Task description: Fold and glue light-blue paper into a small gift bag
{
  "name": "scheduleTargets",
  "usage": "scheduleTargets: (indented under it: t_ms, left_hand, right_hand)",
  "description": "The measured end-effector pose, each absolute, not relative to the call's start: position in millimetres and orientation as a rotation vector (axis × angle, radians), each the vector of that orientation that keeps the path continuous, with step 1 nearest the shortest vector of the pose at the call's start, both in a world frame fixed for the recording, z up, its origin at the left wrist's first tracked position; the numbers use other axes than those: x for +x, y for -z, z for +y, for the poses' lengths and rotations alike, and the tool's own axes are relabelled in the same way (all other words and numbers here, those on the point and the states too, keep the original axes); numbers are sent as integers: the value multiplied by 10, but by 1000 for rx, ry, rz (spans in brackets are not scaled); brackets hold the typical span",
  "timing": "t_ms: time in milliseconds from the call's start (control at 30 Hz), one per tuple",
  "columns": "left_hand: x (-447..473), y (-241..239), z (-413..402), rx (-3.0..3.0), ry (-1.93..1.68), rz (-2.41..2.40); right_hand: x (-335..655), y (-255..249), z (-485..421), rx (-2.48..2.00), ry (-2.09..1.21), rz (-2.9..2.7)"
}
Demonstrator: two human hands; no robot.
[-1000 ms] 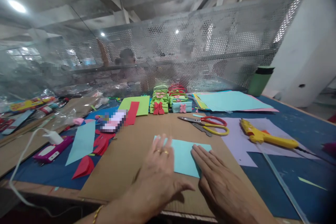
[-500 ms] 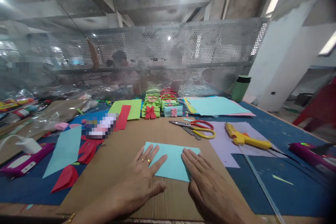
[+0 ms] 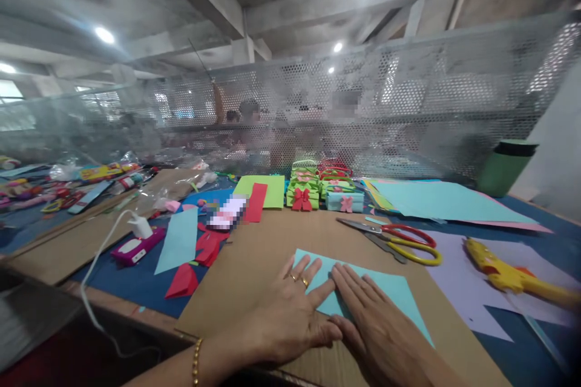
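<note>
One light blue sheet point(image 3: 397, 289) lies slantwise on the brown cardboard point(image 3: 254, 272) at the near edge of the table point(image 3: 152, 293), partly covered by both hands. Taking the sheet as the centre of the dial, the left hand point(image 3: 288, 311) comes in from eight o'clock, its fingers spread and flat over the sheet's left end, gripping nothing; it wears gold rings point(image 3: 305, 282), with a gold bracelet point(image 3: 196, 363) at the wrist. The right hand point(image 3: 381, 320) comes in from five o'clock, fingers straight, close together and laid flat on the sheet, likewise gripping nothing. The two hands converge at their fingertips and thumbs; whether they touch, I cannot tell. At one o'clock, near the sheet, rest scissors point(image 3: 380, 230) with red and yellow handles. At three o'clock a yellow glue gun point(image 3: 503, 277) lies on a lilac sheet point(image 3: 449, 248). Small green, red and light blue bags point(image 3: 333, 201) stand in rows at eleven o'clock. A phone point(image 3: 227, 213) sits at ten, and a folded red piece point(image 3: 182, 281) at nine.
</note>
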State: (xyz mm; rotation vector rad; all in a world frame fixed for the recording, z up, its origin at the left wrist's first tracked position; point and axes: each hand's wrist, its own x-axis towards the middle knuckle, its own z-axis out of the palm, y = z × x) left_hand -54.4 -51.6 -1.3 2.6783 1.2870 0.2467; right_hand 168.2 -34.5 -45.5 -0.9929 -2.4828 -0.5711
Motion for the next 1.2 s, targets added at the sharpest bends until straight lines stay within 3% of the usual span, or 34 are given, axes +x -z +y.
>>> scheduleTargets:
  t_ms: [133,267,433,600,800,1067,1200]
  left_hand:
    - [-559,22,-511,2644,-235,1296]
    - [-563,73,-507,2688,-237,1278]
    - [-586,252,-473,2782,-349,1292]
    - [-614,446,-415,2912,-446,1284]
    - [-642,473,-412,2993,-442,1285]
    - [-629,372,-426,2920,-347,1321]
    - [-611,329,-451,2923,-314,1349]
  right_hand:
    - [2043,521,-396,-1077,461,-2442]
    - [2470,549,-519,-1189,555,-2392]
    - [2554,214,-764,-1535,671,-2312]
    - [1924,-87,-669,-1449,410,-2427]
    - [1792,-20,-576,-1359,-26,-2598]
    - [2327,108,-715,-1720,367,-2349]
    - [2254,70,-799,-1460,527,-2368]
